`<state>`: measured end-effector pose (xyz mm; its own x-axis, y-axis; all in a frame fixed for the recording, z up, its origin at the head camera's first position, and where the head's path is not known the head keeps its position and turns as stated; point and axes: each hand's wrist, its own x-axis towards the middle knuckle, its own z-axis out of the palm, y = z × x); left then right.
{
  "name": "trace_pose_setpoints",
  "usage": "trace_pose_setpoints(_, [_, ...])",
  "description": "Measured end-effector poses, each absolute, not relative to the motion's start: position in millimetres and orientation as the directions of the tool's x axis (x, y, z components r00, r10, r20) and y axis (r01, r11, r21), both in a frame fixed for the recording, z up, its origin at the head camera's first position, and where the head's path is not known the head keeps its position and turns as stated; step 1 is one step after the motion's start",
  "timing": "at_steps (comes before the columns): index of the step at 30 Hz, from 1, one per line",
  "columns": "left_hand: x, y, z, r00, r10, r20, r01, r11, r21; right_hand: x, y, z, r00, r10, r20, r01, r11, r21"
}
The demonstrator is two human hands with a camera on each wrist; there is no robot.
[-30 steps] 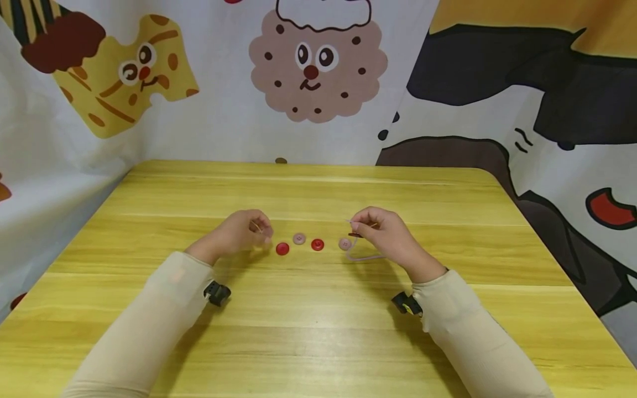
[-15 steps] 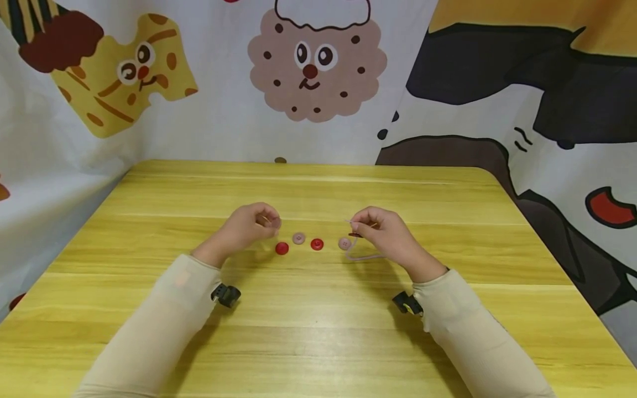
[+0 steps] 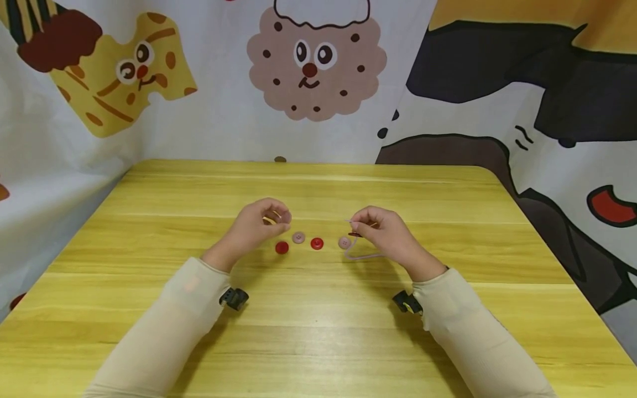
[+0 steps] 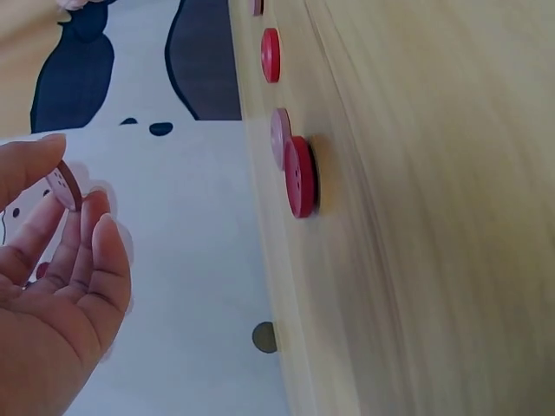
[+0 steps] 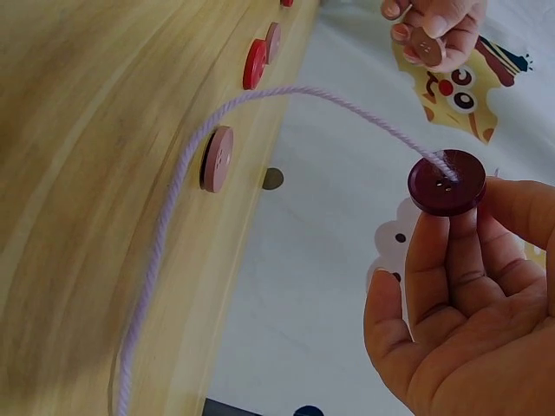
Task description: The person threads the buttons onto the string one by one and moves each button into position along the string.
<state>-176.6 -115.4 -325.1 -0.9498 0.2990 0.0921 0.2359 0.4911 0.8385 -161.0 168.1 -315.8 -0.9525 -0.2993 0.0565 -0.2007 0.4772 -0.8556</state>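
My left hand hovers just above the table and pinches a small pinkish button between thumb and fingertips; the same button shows in the right wrist view. My right hand pinches a dark maroon button with lilac yarn running through its hole; the yarn trails onto the table. Between my hands, a row of buttons lies flat: a red button, a pink button, a second red one and a second pink one.
The yellow wooden table has a rounded far right corner. Printed cartoon cloth hangs behind and along both sides. A small camera sits under each wrist.
My left hand has lifted and moved right and slightly away from me, carrying the small button toward the row. The right hand and the buttons on the table have stayed put.
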Motion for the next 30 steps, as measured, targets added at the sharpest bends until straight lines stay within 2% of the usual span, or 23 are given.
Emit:
trace_pose_setpoints(14, [-173,-100,-324,-0.935,0.318,0.157,0.287,0.418,0.862,-162,169,-318,-0.953,-0.301,0.043,-0.190,0.478,-0.857])
trace_pose_setpoints(30, [-170,-82,-322,-0.938,0.322,0.125,0.223,0.287,0.932,-162,168,-318,-0.952,-0.301,0.049,-0.196,0.480,-0.855])
